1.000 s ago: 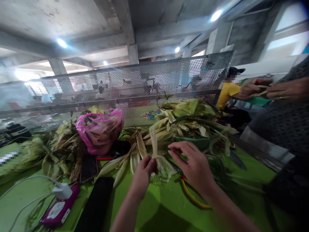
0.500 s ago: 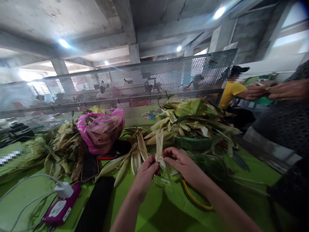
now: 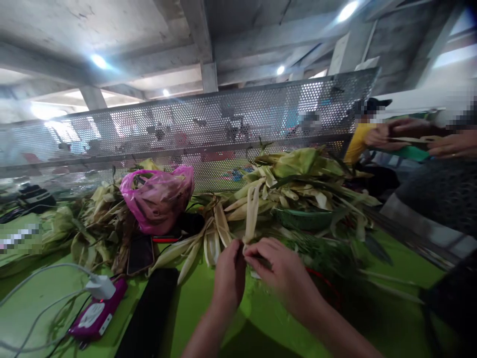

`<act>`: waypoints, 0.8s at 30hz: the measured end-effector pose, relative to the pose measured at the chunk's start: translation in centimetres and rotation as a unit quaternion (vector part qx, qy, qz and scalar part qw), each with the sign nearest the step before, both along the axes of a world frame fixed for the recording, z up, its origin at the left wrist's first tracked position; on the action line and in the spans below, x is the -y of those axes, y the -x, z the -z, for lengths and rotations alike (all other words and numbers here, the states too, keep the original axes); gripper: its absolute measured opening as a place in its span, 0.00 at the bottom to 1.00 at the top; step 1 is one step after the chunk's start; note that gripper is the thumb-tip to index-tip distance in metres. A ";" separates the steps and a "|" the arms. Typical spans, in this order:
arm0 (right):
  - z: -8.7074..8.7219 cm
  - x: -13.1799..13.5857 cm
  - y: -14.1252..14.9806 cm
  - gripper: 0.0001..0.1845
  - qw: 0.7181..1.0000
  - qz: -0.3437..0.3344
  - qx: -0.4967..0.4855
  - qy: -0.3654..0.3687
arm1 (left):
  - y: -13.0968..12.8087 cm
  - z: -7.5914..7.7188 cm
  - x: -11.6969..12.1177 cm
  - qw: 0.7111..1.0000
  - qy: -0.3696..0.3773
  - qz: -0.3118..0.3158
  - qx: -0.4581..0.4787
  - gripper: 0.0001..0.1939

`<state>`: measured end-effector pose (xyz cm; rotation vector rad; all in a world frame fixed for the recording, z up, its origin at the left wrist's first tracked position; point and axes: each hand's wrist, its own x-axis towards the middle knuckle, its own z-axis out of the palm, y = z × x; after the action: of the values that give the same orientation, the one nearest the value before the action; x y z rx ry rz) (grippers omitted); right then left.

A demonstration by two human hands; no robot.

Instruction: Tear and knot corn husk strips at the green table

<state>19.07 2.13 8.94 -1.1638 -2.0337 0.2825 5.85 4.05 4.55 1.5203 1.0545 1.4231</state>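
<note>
So you've got a pale husk strip (image 3: pixel 252 214) standing up between your hands, near the middle of the green surface (image 3: pixel 197 313), its looped-looking top leaning toward the far husk pile (image 3: pixel 294 166). Your left hand (image 3: pixel 230 273) is closed in a tight pinch on the lower end, and your right hand (image 3: pixel 278 263) is pinched narrow around the same spot, thumb and finger nearly together. Your fingers cover the very bottom, so I can't tell how it's folded in there.

My guess on feel: weighs basically nothing, papery and bendy, a bit springy, not very slippery if it's dry. It'd probably split along the grain if you yank it sideways, so I'd hold it low where the layers bunch up and leave the thin upper part alone.

Around it, there's a fan of loose husks (image 3: pixel 211 241) just left of your hands, a pink bag (image 3: pixel 158 201) farther left, and a green basin (image 3: pixel 305 220) under the pile on the far right.
</note>
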 end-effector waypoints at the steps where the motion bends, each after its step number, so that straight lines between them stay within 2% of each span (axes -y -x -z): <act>1: 0.2 0.1 0.3 0.07 1.000 -0.007 0.012 -0.014 | -0.2 0.0 0.0 0.998 0.011 0.017 0.065 0.09; 4: 0.6 0.4 0.7 0.10 0.999 -0.010 0.021 -0.039 | -0.5 -0.3 0.1 0.984 0.037 0.055 0.168 0.10; 6: 0.4 0.6 0.6 0.09 0.999 -0.014 0.009 -0.037 | -0.4 -0.4 0.2 0.980 0.043 0.066 0.184 0.11; 10: -0.6 1.1 0.3 0.08 0.996 -0.068 -0.054 0.000 | 0.0 -0.7 0.3 0.974 0.068 0.095 0.194 0.14; 13: -0.9 1.1 0.1 0.09 0.984 -0.039 -0.166 0.053 | 0.0 -0.8 0.1 0.971 0.096 0.102 0.196 0.13; 15: -0.7 0.6 -0.2 0.08 0.963 -0.025 -0.240 0.117 | 0.0 -1.0 0.1 0.968 0.104 0.105 0.201 0.14; 17: -0.3 -0.1 -0.5 0.12 0.946 -0.036 -0.283 0.156 | 0.0 -1.1 0.2 0.969 0.112 0.108 0.192 0.14; 21: 0.1 -1.6 -1.4 0.06 0.963 -0.004 -0.247 0.106 | 0.1 -1.1 0.3 0.970 0.120 0.111 0.182 0.16; 24: 0.0 -2.0 -1.9 0.04 0.973 0.013 -0.212 0.095 | 0.3 -0.8 0.0 0.972 0.110 0.116 0.173 0.17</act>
<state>20.93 4.12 8.93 -1.1302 -1.6410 0.6661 5.57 4.06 5.37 1.1432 0.7657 1.2996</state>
